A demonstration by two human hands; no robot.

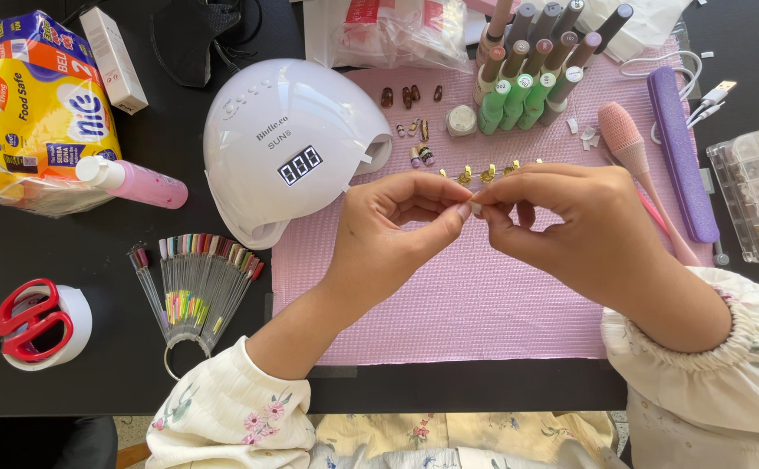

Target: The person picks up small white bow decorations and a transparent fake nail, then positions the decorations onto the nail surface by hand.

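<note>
My left hand (392, 230) and my right hand (575, 221) meet fingertip to fingertip above a pink ribbed mat (475, 304). Between the pinched fingers sits a tiny pale piece (475, 208), probably a false nail tip; which hand grips it is hard to tell. Just behind the hands lies a row of small gold-coloured nail tips (488, 172) on the mat. More small brown and purple tips (412, 95) lie farther back.
A white domed nail lamp (284, 143) stands left of the hands. Polish bottles (531, 69), a pink brush (627, 139), a purple nail file (679, 152) and a clear compartment box (757, 195) sit right. A colour swatch fan (197, 287), red scissors (23, 321) and a pink bottle (136, 182) lie left.
</note>
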